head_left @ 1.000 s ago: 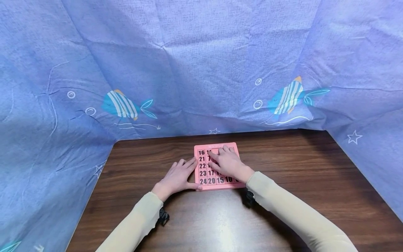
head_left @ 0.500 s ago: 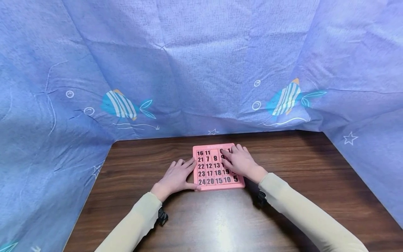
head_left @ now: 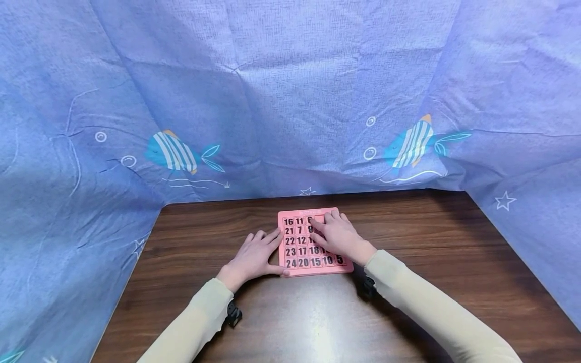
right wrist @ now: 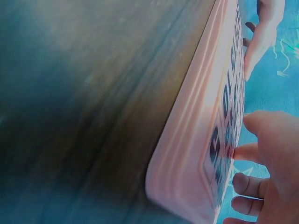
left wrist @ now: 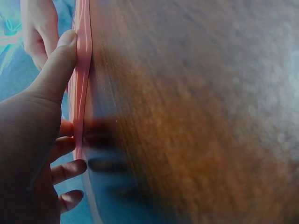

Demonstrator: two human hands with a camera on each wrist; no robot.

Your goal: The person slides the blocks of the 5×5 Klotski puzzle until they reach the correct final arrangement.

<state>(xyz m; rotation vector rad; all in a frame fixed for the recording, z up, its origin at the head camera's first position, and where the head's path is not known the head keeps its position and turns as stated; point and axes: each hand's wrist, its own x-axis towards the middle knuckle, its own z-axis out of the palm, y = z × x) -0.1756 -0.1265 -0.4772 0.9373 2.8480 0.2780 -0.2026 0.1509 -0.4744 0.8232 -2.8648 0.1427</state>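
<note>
A pink sliding number puzzle (head_left: 296, 246) lies flat on the wooden table in the head view, its tiles marked with black numbers. My left hand (head_left: 255, 256) braces its lower left corner, the thumb on the near edge and outstretched fingers along the left side. Over the upper right part is my right hand (head_left: 340, 237), its index fingertip touching or just above the 6 tile (head_left: 309, 220) in the top row. Right of that tile, a bare pink slot shows partly. My right hand covers several tiles. The right wrist view shows the puzzle's thick layered side (right wrist: 184, 163) near my fingers.
The brown wooden table (head_left: 204, 227) extends around the puzzle on all sides. Behind it and at both sides hangs a blue cloth (head_left: 290, 101) printed with fish and stars. A black wrist camera (head_left: 233, 313) sits under the left cuff.
My right hand first moved right, then back left. The 6 tile slid one place left, and the top-row slot now lies to its right. My left hand stayed at the corner.
</note>
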